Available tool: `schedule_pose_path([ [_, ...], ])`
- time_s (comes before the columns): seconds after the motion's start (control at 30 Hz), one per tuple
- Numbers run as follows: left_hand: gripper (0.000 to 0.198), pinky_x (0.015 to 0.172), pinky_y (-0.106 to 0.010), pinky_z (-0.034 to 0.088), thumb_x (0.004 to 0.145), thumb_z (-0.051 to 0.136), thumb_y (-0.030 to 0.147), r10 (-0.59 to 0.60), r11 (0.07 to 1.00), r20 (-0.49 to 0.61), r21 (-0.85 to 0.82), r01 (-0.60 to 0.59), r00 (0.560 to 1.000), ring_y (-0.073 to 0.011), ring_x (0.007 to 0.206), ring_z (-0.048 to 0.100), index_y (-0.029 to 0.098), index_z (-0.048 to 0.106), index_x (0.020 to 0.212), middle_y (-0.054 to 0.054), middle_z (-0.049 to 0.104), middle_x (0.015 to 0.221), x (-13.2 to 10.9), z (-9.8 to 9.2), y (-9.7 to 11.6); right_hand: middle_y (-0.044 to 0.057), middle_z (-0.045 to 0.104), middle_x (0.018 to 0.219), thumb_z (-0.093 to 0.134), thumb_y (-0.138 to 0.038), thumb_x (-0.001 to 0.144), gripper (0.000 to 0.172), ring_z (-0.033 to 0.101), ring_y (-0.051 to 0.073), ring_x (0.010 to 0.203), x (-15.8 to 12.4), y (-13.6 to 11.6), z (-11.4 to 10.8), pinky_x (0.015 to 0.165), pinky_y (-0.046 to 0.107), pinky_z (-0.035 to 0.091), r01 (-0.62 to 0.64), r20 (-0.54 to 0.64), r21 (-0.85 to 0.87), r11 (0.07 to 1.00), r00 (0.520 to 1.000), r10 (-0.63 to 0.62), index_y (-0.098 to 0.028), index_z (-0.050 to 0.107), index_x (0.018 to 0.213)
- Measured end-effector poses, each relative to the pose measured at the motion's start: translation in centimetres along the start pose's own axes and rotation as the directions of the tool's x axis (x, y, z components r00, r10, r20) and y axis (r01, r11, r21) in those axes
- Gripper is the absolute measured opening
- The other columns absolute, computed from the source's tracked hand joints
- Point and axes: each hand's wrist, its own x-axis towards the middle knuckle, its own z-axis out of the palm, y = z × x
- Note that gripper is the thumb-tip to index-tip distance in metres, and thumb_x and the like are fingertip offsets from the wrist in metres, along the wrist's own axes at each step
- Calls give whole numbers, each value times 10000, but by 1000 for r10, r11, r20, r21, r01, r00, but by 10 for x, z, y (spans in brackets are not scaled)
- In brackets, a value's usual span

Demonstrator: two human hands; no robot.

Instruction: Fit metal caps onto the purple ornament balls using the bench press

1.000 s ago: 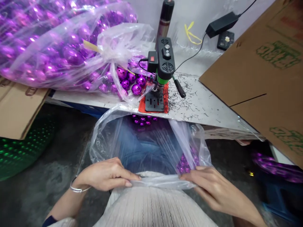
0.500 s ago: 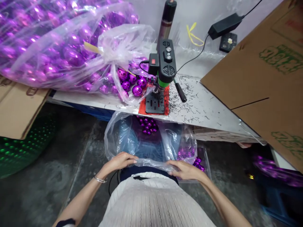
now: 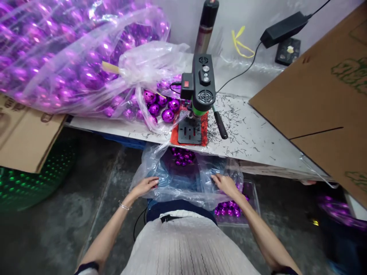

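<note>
A clear plastic bag [image 3: 183, 195] lies across my lap below the table edge, its mouth spread wide. Shiny purple balls [image 3: 183, 156] rest at its far end. My left hand [image 3: 145, 186] has its fingers closed on the bag's left side, and my right hand [image 3: 226, 185] pinches the film on the right. Straight ahead on the table stands a small black and green drill press [image 3: 203, 82], its slotted base plate [image 3: 189, 132] on a red cloth. Loose purple balls [image 3: 168, 115] spill from a large tied bag [image 3: 71, 61] to its left.
Dark shavings [image 3: 237, 126] litter the table right of the press. A cardboard box [image 3: 312, 99] juts in at right, a cardboard flap [image 3: 25, 130] at left. On the floor by my right forearm sits a clear tub [image 3: 254, 206] with purple balls. A power adapter [image 3: 283, 29] lies behind.
Both hands have moved away from my waist, outward and towards the table, along the bag's sides. The near edge of the bag has spread wider over my lap, and more balls in the tub show.
</note>
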Motion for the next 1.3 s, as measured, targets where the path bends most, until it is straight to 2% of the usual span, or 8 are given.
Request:
schedule_pose_path([
  [0.17,718,1208,-472,342,929,601,620,270,785,75,560,-265,960,-342,1409,533,206,524,1511,-172,579,1512,3,28,35,208,544,1522,552,-720,889,739,467,357,1459,-5,1,38,1143,550,427,439,-80,-355,825,865,-495,-196,577,1410],
  [0.3,656,1266,-584,205,965,570,580,110,660,300,691,-296,948,-372,1550,347,225,519,1514,-182,421,1634,6,37,42,168,523,1562,466,-644,962,631,420,331,1513,-7,36,60,1146,567,436,428,-81,-411,805,862,-500,-243,563,1439],
  [0.5,492,1233,-552,335,1021,494,366,286,627,183,706,-328,941,-345,1376,578,157,565,1461,-206,607,1468,-9,28,76,145,683,1388,298,-588,1024,597,608,292,1354,6,14,41,1117,540,505,388,-87,-119,914,913,-399,-227,716,1252],
  [0.67,390,1100,-401,515,1047,475,412,750,608,-89,485,-629,655,-261,1214,689,223,694,1308,-118,733,1294,-9,-1,165,121,734,1312,310,-575,1034,581,692,255,1235,13,-67,13,1102,452,537,496,111,130,859,853,-509,-221,708,1266],
  [0.77,335,1094,-403,506,1033,530,394,785,619,-434,510,-598,443,-266,1175,696,188,736,1199,-141,750,1211,17,-30,217,123,730,1320,395,-520,1030,493,695,257,1232,12,-104,11,1086,439,542,579,144,57,813,801,-581,-222,686,1293],
  [0.83,323,1088,-404,497,1020,566,339,738,671,-546,538,-510,396,-275,1202,679,157,701,1251,-167,719,1273,41,-47,244,119,736,1308,406,-462,1037,448,704,248,1213,12,-120,15,1064,417,552,605,131,24,796,787,-603,-221,680,1296],
  [1.07,510,1043,-409,482,927,734,375,571,760,-498,621,-190,653,-349,1206,674,98,634,1343,-232,728,1221,86,-59,277,113,750,1273,408,-375,1037,405,714,252,1186,8,-134,35,1031,400,564,598,57,-31,801,801,-596,-212,683,1285],
  [1.3,528,1103,-431,495,882,776,364,442,775,-659,-61,-629,609,-305,1260,659,150,631,1342,-160,695,1343,59,-57,258,111,758,1236,379,-362,1044,405,724,254,1138,2,-114,41,1009,412,559,580,40,-120,806,814,-580,-213,680,1270],
])
